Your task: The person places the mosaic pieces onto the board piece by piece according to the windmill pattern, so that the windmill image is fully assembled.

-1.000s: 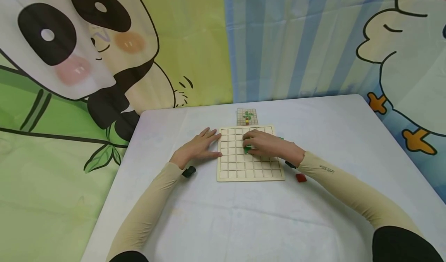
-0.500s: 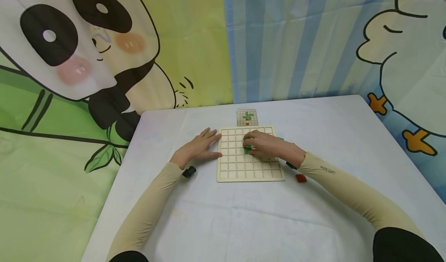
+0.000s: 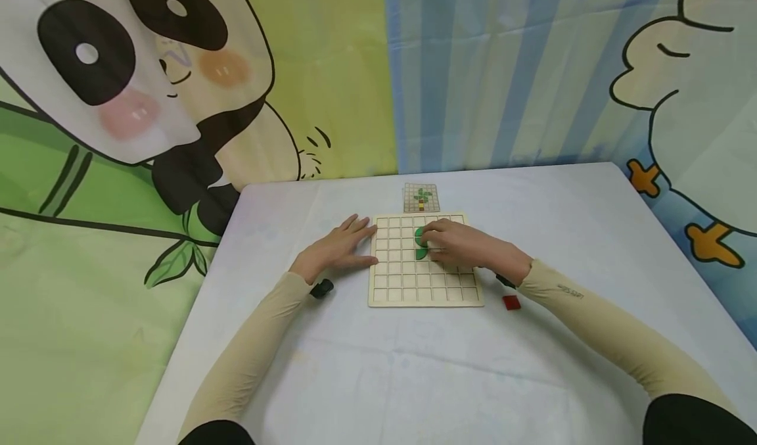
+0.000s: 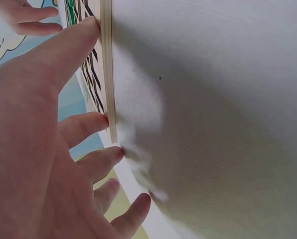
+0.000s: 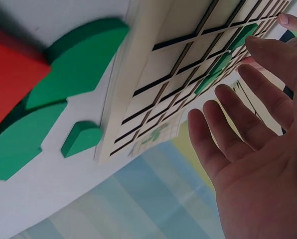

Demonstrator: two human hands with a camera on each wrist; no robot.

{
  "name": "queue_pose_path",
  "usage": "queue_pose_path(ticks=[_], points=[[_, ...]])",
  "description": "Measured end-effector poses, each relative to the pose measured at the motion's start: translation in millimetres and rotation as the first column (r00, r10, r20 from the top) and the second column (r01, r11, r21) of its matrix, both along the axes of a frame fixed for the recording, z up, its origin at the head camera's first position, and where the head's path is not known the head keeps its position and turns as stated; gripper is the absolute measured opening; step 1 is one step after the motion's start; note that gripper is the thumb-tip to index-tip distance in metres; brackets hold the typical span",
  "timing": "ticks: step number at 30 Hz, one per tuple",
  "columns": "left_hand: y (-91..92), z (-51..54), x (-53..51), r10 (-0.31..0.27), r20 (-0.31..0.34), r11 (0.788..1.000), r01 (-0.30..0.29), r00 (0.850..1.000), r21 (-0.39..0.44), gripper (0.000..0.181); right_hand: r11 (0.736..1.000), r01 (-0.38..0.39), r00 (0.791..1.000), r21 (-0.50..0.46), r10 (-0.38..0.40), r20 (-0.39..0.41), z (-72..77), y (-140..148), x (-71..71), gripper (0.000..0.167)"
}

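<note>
A pale gridded board (image 3: 393, 294) lies on the white table, with green pieces (image 3: 421, 254) in its upper middle squares. My right hand (image 3: 464, 242) hovers over the board just right of those pieces; its fingers are spread and hold nothing in the right wrist view. On the board's left edge rest the thumb and a finger of my left hand (image 3: 337, 248), fingers spread; the left wrist view shows the thumb on the board's rim (image 4: 107, 64). Beyond the board lies a small pattern card (image 3: 421, 198) with a green, yellow and red figure.
Right of the board lies a red piece (image 3: 511, 302); the right wrist view shows it beside several loose green pieces (image 5: 81, 64). A black band is at each wrist. Behind the table hangs a printed cloth (image 3: 331, 70).
My right hand has shifted slightly right, away from the green pieces, uncovering more of them. My left hand has stayed at the board's left edge.
</note>
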State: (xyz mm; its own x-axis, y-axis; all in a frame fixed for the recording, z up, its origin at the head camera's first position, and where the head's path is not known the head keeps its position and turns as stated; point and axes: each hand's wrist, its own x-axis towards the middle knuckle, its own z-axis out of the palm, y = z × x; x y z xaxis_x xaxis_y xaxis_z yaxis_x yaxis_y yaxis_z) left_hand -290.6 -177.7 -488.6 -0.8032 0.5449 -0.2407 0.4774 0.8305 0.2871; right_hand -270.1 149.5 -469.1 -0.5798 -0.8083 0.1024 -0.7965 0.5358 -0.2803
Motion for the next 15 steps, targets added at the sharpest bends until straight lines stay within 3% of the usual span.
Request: queue_pose_path(ticks=[4,15], points=[[-1.2,-1.9,-2.5,-0.005,-0.002,1.0,0.005,1.0,-0.009,0.092,1.0,0.015,1.0,0.003,-0.015,-0.001,5.7,8,2.3,0.029],[-0.9,-4.8,-5.5,-0.017,-0.013,1.0,0.017,1.0,-0.015,0.093,0.984,0.176,0.979,0.033,-0.179,0.094,21.6,43,9.8,0.038]])
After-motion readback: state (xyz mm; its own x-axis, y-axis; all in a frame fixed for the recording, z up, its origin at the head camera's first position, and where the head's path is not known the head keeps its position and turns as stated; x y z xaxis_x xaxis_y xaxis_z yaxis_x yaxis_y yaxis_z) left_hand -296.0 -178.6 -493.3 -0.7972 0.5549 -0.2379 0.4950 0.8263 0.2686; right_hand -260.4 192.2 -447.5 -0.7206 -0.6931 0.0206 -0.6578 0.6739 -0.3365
